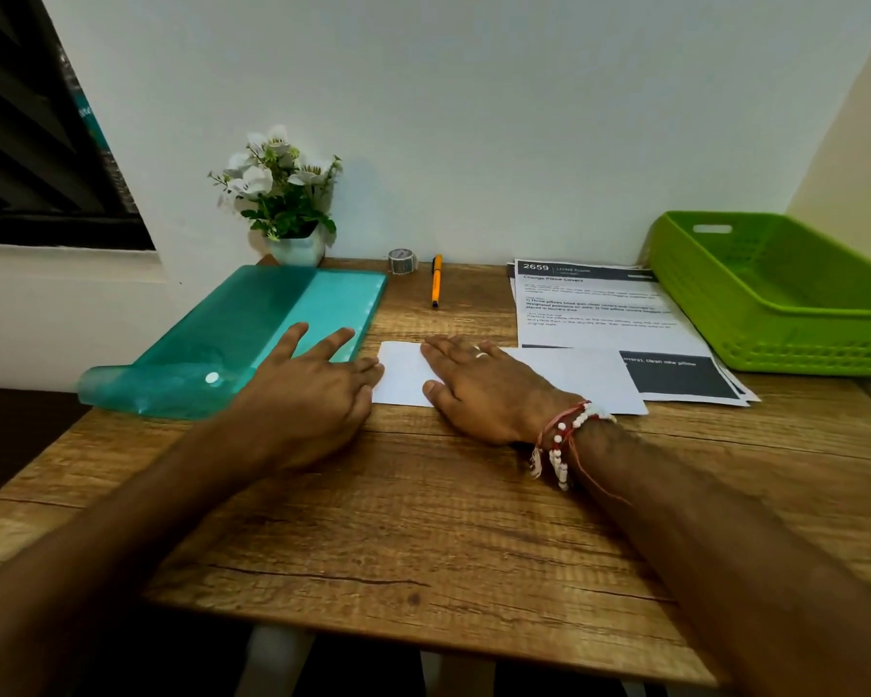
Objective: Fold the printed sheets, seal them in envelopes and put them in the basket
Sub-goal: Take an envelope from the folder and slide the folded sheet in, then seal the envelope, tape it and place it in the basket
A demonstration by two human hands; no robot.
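Observation:
A folded white sheet (579, 377) lies flat on the wooden table (423, 520), blank side up. My right hand (484, 389) rests palm down on its left half, fingers spread. My left hand (313, 389) lies flat beside the sheet's left edge, its fingertips touching that edge and the teal folder. A stack of printed sheets (599, 314) lies behind and to the right, partly under the folded one. The green plastic basket (775, 314) stands at the far right with nothing visible inside. No envelope shows.
A translucent teal snap folder (232, 344) lies open at the left. A roll of tape (402, 260) and an orange pen (437, 280) lie near the wall. A white pot of artificial flowers (285, 193) stands at the back.

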